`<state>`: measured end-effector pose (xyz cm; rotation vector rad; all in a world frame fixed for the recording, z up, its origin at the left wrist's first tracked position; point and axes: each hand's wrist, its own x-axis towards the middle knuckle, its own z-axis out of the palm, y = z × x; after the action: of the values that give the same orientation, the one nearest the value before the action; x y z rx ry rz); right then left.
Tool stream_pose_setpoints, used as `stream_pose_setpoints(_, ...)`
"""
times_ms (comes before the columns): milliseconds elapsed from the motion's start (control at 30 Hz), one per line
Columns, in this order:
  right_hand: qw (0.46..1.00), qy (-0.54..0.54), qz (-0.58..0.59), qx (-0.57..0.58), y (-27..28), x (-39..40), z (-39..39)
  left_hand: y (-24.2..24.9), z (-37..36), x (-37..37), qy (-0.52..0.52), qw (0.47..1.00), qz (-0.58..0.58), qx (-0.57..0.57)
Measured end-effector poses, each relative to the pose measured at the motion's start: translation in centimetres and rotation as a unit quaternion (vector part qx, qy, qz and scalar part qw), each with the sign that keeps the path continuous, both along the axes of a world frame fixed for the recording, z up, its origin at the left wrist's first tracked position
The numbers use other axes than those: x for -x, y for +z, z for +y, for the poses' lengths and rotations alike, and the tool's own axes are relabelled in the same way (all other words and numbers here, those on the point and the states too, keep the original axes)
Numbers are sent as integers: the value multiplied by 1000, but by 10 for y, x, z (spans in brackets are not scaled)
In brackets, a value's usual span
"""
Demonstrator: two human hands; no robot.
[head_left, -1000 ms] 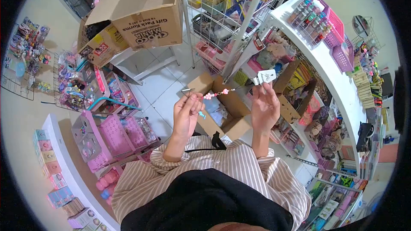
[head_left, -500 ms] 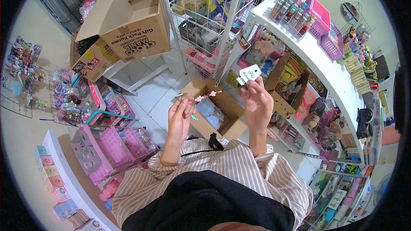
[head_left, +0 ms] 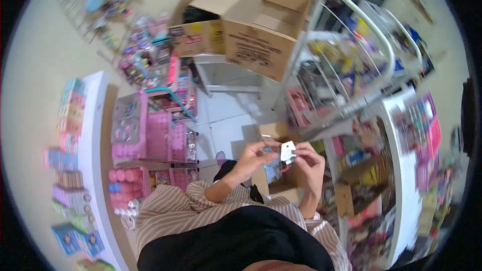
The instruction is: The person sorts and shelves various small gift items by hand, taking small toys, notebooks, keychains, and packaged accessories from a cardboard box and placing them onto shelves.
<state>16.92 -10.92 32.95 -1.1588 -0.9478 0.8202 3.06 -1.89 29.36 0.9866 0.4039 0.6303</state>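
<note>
My left hand (head_left: 254,157) and my right hand (head_left: 310,161) are close together in front of my chest. Between them is a small white card tag (head_left: 287,151) with a beaded charm strap attached; the beads are mostly hidden by my fingers and blurred. My right hand pinches the tag's right side. My left hand's fingers close on the strap's other end, right beside the tag. Both striped sleeves show below.
An open cardboard box (head_left: 281,170) sits on the floor under my hands. A white wire rack (head_left: 351,60) stands to the right, a large carton (head_left: 256,25) on a stool ahead, pink baskets (head_left: 155,135) and a white shelf (head_left: 93,135) to the left.
My hands have come together, folding the stretched bead strap up against the white tag. The view has swung sharply and is blurred; my hands sit lower in it.
</note>
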Motion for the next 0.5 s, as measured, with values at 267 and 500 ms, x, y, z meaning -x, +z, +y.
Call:
stream_pose_setpoints(267, 994, 79, 40, 59, -7, 29, 104, 17, 73, 33, 83, 995, 59, -13)
stream_pose_setpoints(500, 987, 98, -7, 124, 9, 81, 220, 32, 166, 76, 221, 975, 35, -17)
